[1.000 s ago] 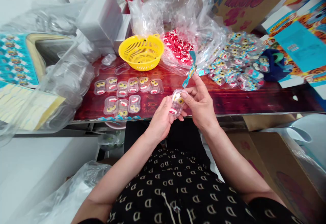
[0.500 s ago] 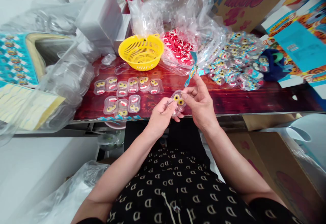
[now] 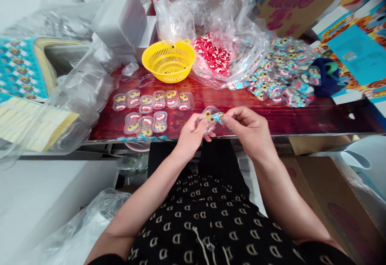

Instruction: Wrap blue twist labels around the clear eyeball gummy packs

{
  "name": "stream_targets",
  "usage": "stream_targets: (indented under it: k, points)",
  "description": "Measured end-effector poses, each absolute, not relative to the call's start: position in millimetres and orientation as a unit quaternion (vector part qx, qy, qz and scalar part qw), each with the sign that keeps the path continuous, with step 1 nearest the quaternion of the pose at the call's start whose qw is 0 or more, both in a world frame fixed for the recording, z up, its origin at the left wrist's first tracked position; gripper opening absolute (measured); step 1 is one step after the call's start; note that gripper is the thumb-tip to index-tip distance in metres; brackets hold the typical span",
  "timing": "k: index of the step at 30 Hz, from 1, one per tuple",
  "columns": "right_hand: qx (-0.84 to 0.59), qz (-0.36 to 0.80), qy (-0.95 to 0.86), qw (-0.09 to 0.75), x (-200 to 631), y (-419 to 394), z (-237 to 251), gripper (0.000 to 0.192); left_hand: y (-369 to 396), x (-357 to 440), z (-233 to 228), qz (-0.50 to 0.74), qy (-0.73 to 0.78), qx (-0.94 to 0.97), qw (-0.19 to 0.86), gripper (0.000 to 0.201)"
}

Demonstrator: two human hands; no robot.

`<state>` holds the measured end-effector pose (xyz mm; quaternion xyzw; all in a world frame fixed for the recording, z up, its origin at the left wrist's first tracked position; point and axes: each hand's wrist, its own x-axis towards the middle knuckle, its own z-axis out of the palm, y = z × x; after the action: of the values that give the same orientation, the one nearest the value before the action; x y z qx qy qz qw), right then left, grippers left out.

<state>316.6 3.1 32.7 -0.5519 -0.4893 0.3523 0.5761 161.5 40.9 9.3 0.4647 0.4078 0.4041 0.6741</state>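
Above the table's front edge, my left hand [image 3: 192,135] holds a small clear plastic candy pack [image 3: 208,123] with two yellow eye-shaped gummies in it. Pinched in my right hand [image 3: 249,130] is a blue printed sticker strip [image 3: 217,116], whose free end lies against the pack's right side. My fingers hide part of both. To the left, two rows of filled clear packs [image 3: 146,104] with eye gummies and red-and-white gummies lie on the red table [image 3: 229,96]. More blue sticker strips [image 3: 141,138] hang along the front edge.
A yellow basket [image 3: 169,62] stands behind the packs. Beside it an open plastic bag holds red-and-white gummies [image 3: 212,55]. A heap of labelled packs [image 3: 279,70] lies right, near a dark blue object [image 3: 327,76]. Empty clear shells [image 3: 87,92] fill a bag at left.
My right hand has turned and lowered the sticker strip from upright above the pack down onto its right side. The left hand keeps its hold on the pack.
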Motion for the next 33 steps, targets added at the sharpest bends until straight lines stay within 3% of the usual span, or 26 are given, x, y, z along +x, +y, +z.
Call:
stream_targets:
  k: [5,29,33]
  points:
    - [-0.538,0.429,-0.462,0.559,297.4,8.9,29.7,0.024,40.6,164.8,2.5,0.419,0.395,0.47,0.669,0.011]
    - [-0.623,0.348,-0.503,0.487,290.1,17.7,35.9,0.014,37.4,166.2,16.5,0.435,0.392,0.384,0.714,0.011]
    - [-0.627,0.344,-0.51,0.478,289.9,18.3,35.2,0.014,37.8,166.0,13.7,0.436,0.393,0.394,0.707,0.002]
